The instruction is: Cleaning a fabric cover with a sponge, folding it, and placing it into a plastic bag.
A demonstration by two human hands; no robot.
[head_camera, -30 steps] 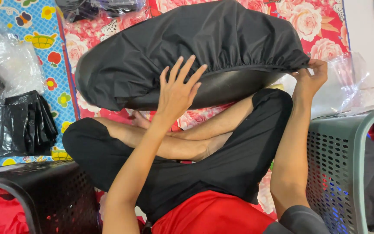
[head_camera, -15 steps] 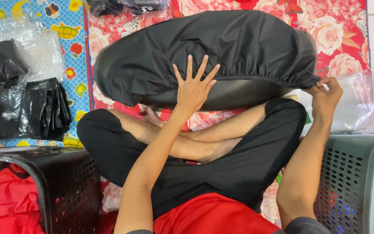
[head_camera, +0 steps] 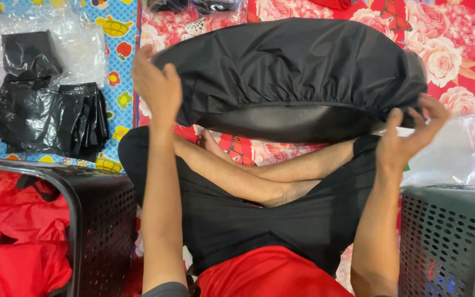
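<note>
The black elasticated cover [head_camera: 292,66], stretched over a dark oval form, lies above your crossed legs, its long axis running left to right. Your left hand [head_camera: 158,88] grips its left end; your right hand's [head_camera: 410,135] fingers pinch its right hem.

the cover [head_camera: 292,63] i hold is matt black cloth, gathered at its hem over a smooth, glossy black seat [head_camera: 281,122]. beside me lie shiny black plastic bags [head_camera: 50,118] and crinkled clear film [head_camera: 78,33]. both baskets [head_camera: 103,220] are perforated matt plastic.
</note>
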